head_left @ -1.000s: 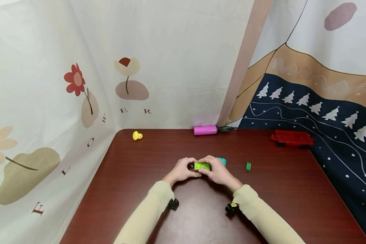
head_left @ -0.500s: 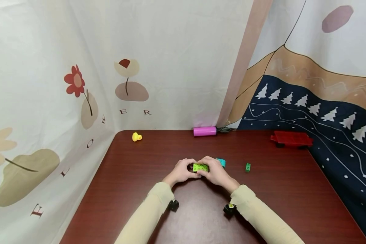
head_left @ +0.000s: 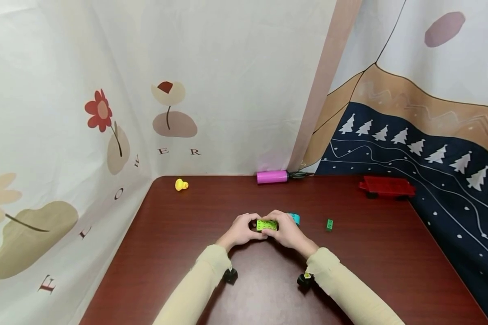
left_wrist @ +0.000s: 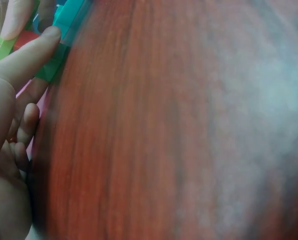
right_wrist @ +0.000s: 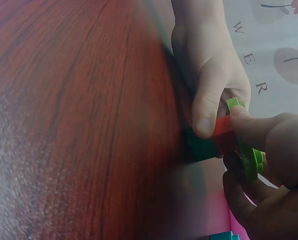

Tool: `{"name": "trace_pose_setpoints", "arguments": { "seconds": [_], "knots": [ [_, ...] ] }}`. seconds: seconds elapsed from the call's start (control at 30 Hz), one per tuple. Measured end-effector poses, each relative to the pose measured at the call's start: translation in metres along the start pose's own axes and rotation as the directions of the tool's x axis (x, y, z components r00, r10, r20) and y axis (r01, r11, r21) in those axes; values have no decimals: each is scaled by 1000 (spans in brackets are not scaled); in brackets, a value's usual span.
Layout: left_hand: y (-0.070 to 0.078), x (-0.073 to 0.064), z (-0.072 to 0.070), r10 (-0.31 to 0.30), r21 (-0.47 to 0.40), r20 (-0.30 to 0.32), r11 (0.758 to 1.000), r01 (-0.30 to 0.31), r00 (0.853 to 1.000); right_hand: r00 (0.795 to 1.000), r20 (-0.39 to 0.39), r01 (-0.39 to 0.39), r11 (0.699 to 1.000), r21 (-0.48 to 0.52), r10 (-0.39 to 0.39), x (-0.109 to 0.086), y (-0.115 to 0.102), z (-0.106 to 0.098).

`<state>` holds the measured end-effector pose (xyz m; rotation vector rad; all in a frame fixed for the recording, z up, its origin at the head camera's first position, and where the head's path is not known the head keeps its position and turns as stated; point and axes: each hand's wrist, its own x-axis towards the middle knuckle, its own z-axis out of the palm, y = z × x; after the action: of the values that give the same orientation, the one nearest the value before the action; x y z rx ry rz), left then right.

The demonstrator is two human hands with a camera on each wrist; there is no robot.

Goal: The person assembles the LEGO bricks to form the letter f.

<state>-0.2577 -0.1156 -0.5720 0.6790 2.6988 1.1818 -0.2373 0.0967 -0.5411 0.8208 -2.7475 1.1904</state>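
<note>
Both hands meet over the middle of the table in the head view, around a lime-green studded brick (head_left: 266, 225). In the right wrist view this thin lime brick (right_wrist: 248, 155) lies against a red brick (right_wrist: 225, 134), which joins a dark green brick (right_wrist: 201, 145). My left hand (head_left: 241, 231) grips the red and green bricks, its thumb across their side. My right hand (head_left: 287, 230) pinches the lime brick between thumb and fingers. A teal brick (head_left: 294, 218) sits just behind the right hand, partly hidden by it.
A small green brick (head_left: 329, 225) lies to the right of the hands. Farther back are a yellow toy (head_left: 181, 184), a pink cylinder (head_left: 272, 177) and a red wheeled toy base (head_left: 387, 187). Printed cloth (head_left: 227, 90) hangs behind the table (head_left: 211, 203).
The lime brick has moved slightly left between the hands, and the red that showed below it is now out of sight in the head view. Both hands keep nearly the same place.
</note>
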Motion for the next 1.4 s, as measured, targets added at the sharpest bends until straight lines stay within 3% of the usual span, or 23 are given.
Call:
{"name": "trace_pose_setpoints", "arguments": {
  "seconds": [0.53, 0.77, 1.17, 1.4],
  "knots": [
    [-1, -3, 1, -11, -20, -2, 1000, 11, 1000, 1000, -16, -19, 992, 127, 21, 2, 8, 5],
    [1, 0, 2, 30, -41, -43, 999, -31, 999, 998, -9, -67, 982, 176, 69, 5, 12, 2],
    [2, 3, 0, 1, -71, -76, 997, -6, 997, 998, -51, -36, 989, 146, 44, 12, 13, 1],
    [2, 0, 0, 11, -95, -31, 995, -14, 999, 996, -20, -82, 980, 182, 87, 11, 12, 1]
  ]
}}
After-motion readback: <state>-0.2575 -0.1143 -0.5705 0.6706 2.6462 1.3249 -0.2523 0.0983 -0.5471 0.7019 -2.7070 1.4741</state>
